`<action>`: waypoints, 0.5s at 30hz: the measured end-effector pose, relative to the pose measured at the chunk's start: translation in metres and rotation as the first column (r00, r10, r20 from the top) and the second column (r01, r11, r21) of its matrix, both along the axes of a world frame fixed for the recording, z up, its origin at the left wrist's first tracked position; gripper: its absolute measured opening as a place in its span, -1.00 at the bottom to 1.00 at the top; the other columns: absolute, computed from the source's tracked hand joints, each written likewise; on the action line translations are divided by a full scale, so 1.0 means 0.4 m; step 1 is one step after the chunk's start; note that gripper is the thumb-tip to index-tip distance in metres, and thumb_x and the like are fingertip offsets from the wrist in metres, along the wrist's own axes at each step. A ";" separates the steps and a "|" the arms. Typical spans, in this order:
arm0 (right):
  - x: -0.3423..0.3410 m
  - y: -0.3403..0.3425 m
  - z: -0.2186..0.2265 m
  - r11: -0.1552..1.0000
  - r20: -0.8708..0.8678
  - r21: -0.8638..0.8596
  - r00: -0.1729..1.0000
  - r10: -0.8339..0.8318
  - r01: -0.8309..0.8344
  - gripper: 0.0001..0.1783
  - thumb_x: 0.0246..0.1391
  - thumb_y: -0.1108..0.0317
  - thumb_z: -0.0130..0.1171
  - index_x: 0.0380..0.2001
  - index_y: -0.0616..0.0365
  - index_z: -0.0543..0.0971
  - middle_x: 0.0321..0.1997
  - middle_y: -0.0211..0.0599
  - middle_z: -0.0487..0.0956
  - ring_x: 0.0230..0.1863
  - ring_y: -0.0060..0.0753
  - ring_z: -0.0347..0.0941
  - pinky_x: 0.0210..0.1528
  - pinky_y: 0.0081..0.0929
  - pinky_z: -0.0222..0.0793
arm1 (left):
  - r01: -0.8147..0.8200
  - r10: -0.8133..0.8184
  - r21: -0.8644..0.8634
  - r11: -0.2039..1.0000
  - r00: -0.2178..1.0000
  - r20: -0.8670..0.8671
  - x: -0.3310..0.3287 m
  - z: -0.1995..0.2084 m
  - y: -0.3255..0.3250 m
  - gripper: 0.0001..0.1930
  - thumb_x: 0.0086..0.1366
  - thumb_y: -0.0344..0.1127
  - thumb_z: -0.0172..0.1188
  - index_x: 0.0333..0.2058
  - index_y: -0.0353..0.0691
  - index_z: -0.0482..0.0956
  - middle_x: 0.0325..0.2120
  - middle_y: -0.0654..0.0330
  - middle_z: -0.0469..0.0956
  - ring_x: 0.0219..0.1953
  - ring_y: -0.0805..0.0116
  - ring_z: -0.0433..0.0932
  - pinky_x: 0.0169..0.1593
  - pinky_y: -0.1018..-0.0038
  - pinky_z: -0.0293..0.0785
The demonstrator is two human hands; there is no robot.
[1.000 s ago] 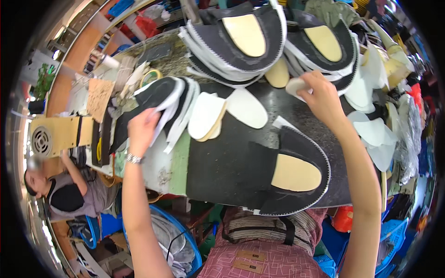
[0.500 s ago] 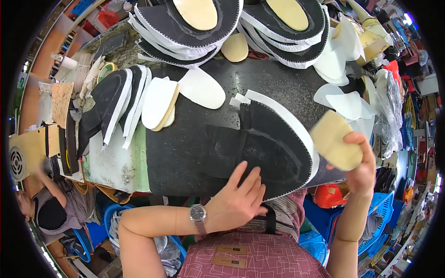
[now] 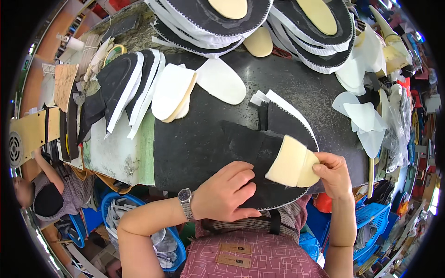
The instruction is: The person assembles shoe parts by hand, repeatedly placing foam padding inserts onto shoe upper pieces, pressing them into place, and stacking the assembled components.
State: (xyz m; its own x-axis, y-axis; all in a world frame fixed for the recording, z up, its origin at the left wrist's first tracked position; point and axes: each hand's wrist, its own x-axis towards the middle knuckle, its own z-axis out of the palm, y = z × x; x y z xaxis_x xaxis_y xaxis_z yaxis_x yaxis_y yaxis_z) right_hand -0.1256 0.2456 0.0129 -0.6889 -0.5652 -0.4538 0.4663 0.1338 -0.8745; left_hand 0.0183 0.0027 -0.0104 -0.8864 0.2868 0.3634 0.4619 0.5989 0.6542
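Observation:
A black shoe-upper piece [image 3: 294,121] with a white stitched edging curves across the work surface in front of me. Over its right part lies a cream foam pad [image 3: 291,162], creased across the middle. My right hand [image 3: 334,175] pinches this pad at its right end between thumb and fingers. Toward the piece's near left side rests my left hand [image 3: 227,192], wearing a watch. Its fingers are loosely bent with the thumb apart, and no held thing shows; the fingertips are partly hidden.
Stacks of similar black pieces [image 3: 194,23] stand at the back. White and cream pads [image 3: 174,92] lie left of centre, near more edged pieces [image 3: 118,81]. Translucent sheets [image 3: 361,116] are at right. Blue baskets [image 3: 178,248] sit below the table; another person [image 3: 58,185] is at far left.
My right hand has brought the foam pad leftward and down onto the black piece. My left hand has drawn slightly back and its fingers have bent. The view has shifted a little.

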 end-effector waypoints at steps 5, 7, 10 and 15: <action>-0.009 -0.036 0.014 0.990 -0.056 0.115 0.994 0.092 -0.085 -0.78 0.00 0.57 0.17 -0.22 0.37 0.55 -0.34 -0.28 0.61 -0.34 -0.61 0.50 -0.24 -0.63 0.41 | -0.085 0.086 0.097 0.992 0.996 -0.005 0.006 -0.013 -0.016 -0.39 -0.06 0.14 0.36 -0.28 -0.33 0.46 -0.22 -0.04 0.39 -0.10 -0.10 0.44 -0.15 0.20 0.50; -0.010 -0.049 0.014 0.972 -0.100 0.205 0.986 0.136 -0.113 -0.78 0.00 0.57 0.17 -0.22 0.36 0.55 -0.36 -0.30 0.61 -0.34 -0.63 0.50 -0.26 -0.64 0.41 | -0.096 0.098 0.104 0.990 0.995 -0.023 0.005 -0.018 -0.015 -0.36 -0.06 0.17 0.35 -0.26 -0.33 0.45 -0.21 -0.03 0.38 -0.10 -0.10 0.44 -0.16 0.20 0.51; -0.008 -0.055 0.015 0.967 -0.104 0.235 0.986 0.128 -0.100 -0.78 0.00 0.56 0.17 -0.22 0.35 0.55 -0.37 -0.31 0.61 -0.36 -0.65 0.49 -0.27 -0.66 0.40 | -0.076 0.079 0.041 0.996 0.995 -0.065 0.000 -0.019 -0.009 -0.33 0.00 0.22 0.27 -0.19 -0.34 0.45 -0.14 -0.04 0.38 -0.09 -0.09 0.44 -0.12 0.23 0.50; -0.009 -0.061 0.018 0.963 -0.099 0.260 0.990 0.102 -0.073 -0.78 0.00 0.56 0.18 -0.22 0.35 0.56 -0.39 -0.34 0.61 -0.38 -0.67 0.48 -0.29 -0.69 0.39 | 0.029 -0.018 -0.262 0.965 0.999 0.045 -0.019 0.019 0.009 -0.22 0.12 0.29 0.01 0.03 -0.37 0.39 0.09 -0.13 0.31 0.07 -0.03 0.32 0.06 0.29 0.36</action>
